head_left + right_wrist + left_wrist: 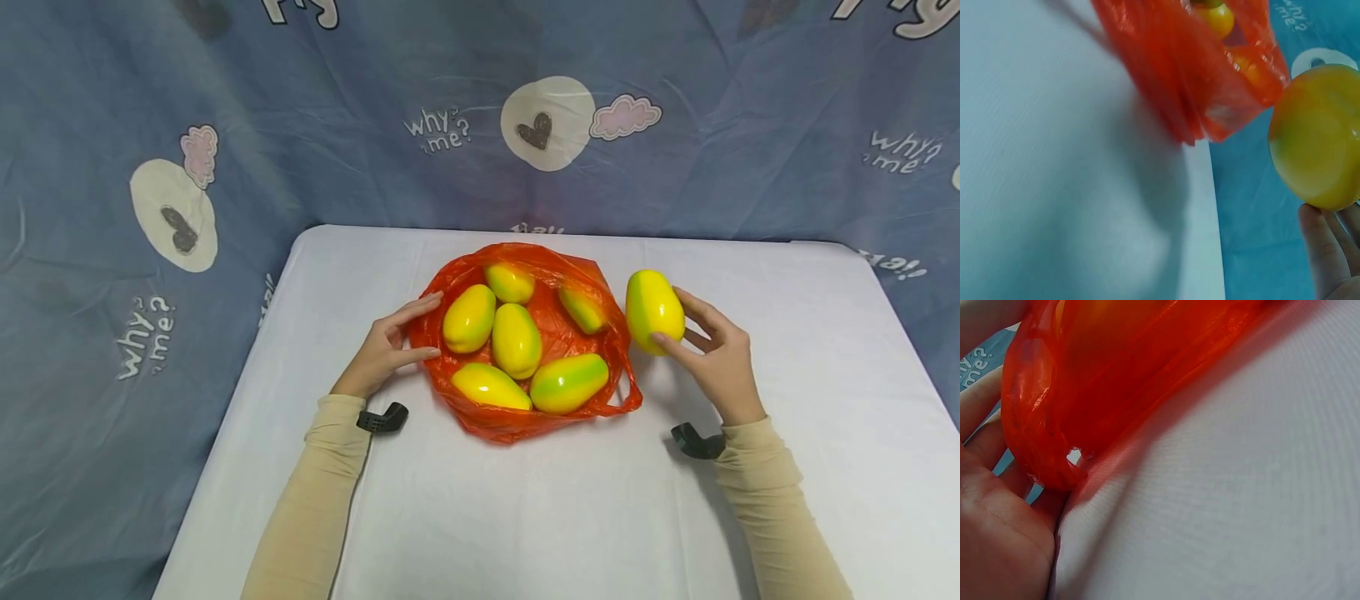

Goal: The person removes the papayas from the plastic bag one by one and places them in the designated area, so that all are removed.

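A red plastic bag (551,337) lies spread wide, holding several glossy yellow mangoes with greenish patches, one of them a mango (517,340) in the middle. My left hand (386,346) rests against the bag's left side, its fingers fairly straight and spread; in the left wrist view the bag's crumpled edge (1041,431) hangs against those fingers. To the right of the bag, my right hand (712,354) holds another yellow mango (655,310) between thumb and fingers, raised above the table. The right wrist view shows this mango (1319,137) close up, beside the bag (1191,69).
A white cloth covers the table (525,517). Behind it and along its left side hangs a blue printed curtain (360,108). Each wrist carries a small black device, one at the left cuff (384,418) and one at the right (696,442).
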Demonstrator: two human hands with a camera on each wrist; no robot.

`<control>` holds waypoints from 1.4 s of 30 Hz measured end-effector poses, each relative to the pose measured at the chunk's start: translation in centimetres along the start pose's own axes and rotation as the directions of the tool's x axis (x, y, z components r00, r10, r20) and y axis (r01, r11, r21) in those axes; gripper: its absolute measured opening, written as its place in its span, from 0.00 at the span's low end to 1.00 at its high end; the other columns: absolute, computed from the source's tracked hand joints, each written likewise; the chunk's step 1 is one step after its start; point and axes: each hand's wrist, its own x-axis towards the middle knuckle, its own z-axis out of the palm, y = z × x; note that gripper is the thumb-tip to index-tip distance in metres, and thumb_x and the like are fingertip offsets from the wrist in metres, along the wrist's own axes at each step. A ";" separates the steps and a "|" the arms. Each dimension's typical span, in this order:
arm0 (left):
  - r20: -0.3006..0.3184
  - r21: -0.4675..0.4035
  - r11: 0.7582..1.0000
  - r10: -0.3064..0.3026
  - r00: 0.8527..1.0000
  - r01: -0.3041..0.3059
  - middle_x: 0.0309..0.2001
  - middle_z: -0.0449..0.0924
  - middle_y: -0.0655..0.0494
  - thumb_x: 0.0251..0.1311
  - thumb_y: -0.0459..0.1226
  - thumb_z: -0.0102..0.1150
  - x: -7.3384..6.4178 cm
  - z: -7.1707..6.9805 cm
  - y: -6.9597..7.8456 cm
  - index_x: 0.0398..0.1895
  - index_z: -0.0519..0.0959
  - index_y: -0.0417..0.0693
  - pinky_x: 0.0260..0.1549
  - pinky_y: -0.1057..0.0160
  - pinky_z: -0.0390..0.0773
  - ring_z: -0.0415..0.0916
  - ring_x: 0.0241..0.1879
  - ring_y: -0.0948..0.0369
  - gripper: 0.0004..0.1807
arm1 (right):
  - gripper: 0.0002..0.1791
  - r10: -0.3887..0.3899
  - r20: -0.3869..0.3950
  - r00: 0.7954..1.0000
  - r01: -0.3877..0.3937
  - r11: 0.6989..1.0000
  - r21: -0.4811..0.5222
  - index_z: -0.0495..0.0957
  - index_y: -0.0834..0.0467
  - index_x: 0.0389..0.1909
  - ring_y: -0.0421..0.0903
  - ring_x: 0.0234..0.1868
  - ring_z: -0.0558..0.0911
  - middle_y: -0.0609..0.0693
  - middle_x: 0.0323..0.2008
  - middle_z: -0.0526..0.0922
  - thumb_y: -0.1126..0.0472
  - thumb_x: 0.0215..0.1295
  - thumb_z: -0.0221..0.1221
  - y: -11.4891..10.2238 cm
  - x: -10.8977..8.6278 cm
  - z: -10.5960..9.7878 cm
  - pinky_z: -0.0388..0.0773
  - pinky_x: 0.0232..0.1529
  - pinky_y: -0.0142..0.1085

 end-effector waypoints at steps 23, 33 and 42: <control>-0.005 0.034 0.999 -0.011 1.000 0.011 0.77 0.68 0.59 0.56 0.27 0.73 -0.2 -0.1 0.1 0.73 0.74 0.51 0.78 0.73 0.57 0.55 0.80 0.62 0.38 | 0.37 0.135 0.058 0.989 -0.131 0.988 -0.081 0.71 0.59 0.73 0.39 0.67 0.77 0.60 0.72 0.74 0.57 0.64 0.72 2.8 0.7 -0.2 0.76 0.55 0.14; -0.005 0.032 0.999 -0.015 1.000 0.015 0.77 0.68 0.60 0.57 0.28 0.72 -0.1 0.0 0.1 0.72 0.74 0.51 0.78 0.73 0.57 0.56 0.80 0.63 0.38 | 0.38 0.185 0.065 0.981 -0.175 0.974 -0.143 0.70 0.55 0.74 0.54 0.71 0.75 0.55 0.73 0.74 0.48 0.66 0.69 2.8 1.1 0.2 0.77 0.63 0.27; -0.004 0.021 1.000 -0.012 1.000 0.012 0.77 0.68 0.60 0.57 0.27 0.72 0.0 -0.1 -0.1 0.72 0.74 0.52 0.78 0.73 0.57 0.55 0.80 0.63 0.38 | 0.40 0.213 0.097 0.972 -0.199 0.970 -0.141 0.66 0.57 0.77 0.59 0.73 0.73 0.58 0.75 0.71 0.50 0.67 0.69 3.0 1.2 -0.1 0.77 0.64 0.30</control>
